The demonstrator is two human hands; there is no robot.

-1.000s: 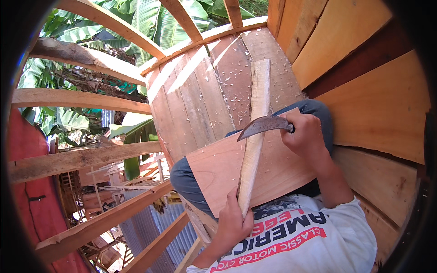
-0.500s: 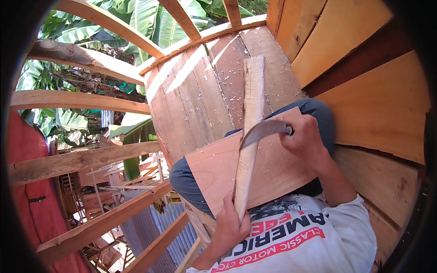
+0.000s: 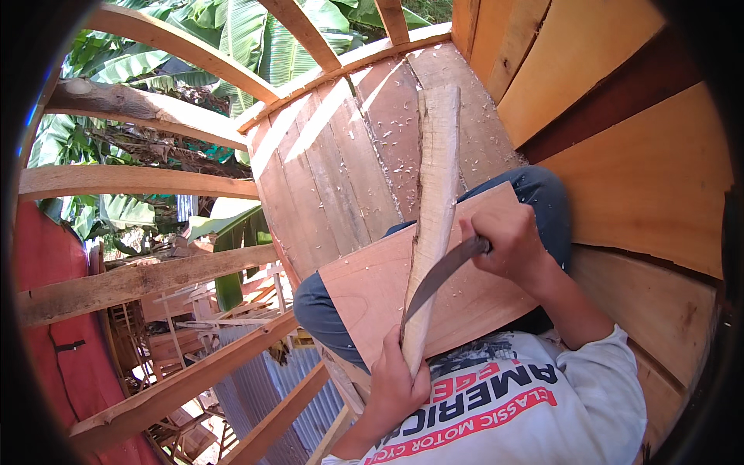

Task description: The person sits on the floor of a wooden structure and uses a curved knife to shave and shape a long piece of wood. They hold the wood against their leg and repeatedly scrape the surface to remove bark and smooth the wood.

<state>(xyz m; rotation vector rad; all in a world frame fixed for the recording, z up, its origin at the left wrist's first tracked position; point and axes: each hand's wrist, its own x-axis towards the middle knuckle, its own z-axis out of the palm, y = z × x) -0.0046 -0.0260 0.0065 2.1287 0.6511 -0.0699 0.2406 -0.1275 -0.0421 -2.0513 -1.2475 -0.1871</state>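
Note:
My left hand [image 3: 397, 377] is closed round the near end of a long, pale, rough-edged strip of wood [image 3: 439, 159]. The strip slants away from me across a thin flat board [image 3: 480, 293] that lies over my lap. In my right hand [image 3: 508, 242] is the handle of a curved knife [image 3: 447, 273] with a dark blade. Its blade crosses the near half of the strip, with the tip a little beyond my left fingers. Whether the edge is biting into the wood cannot be made out.
Wood shavings are scattered over the plank floor [image 3: 333, 182] ahead. Wooden rails [image 3: 147, 273] run along the left side, with banana leaves [image 3: 271, 46] and corrugated metal sheets [image 3: 260, 395] outside. A plank wall [image 3: 643, 182] rises close on my right.
My right hand has drawn the knife down along the strip, toward my left hand, and the blade now points more steeply toward me. The strip's far end has shifted slightly up and right.

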